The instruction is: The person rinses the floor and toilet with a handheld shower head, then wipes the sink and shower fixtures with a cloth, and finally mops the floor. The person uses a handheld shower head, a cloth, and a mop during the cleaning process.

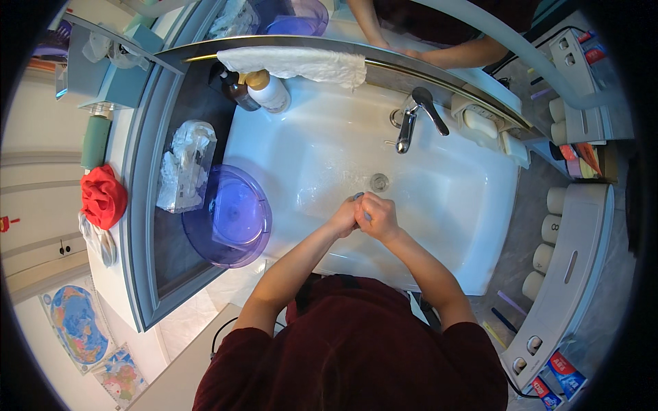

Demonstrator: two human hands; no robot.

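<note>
Over the front of a white washbasin [329, 154], my left hand [345, 218] and my right hand [380, 215] are pressed together. Both are clenched on a small grey-blue cloth [367, 216]; most of it is hidden inside the fingers, and only bits show between and above them. Just beyond my knuckles lies the round metal drain [379, 182]. The chrome faucet [406, 131], with its dark lever tilted to the right, stands at the basin's back. Water drops dot the basin floor left of the drain.
Left of the basin are a purple translucent plastic tub [264, 226] and a clear tissue box [185, 169]. Two pump bottles [270, 95] occupy the back left corner, below a white towel [298, 64] on a rail. A soap bar [480, 125] sits at the back right.
</note>
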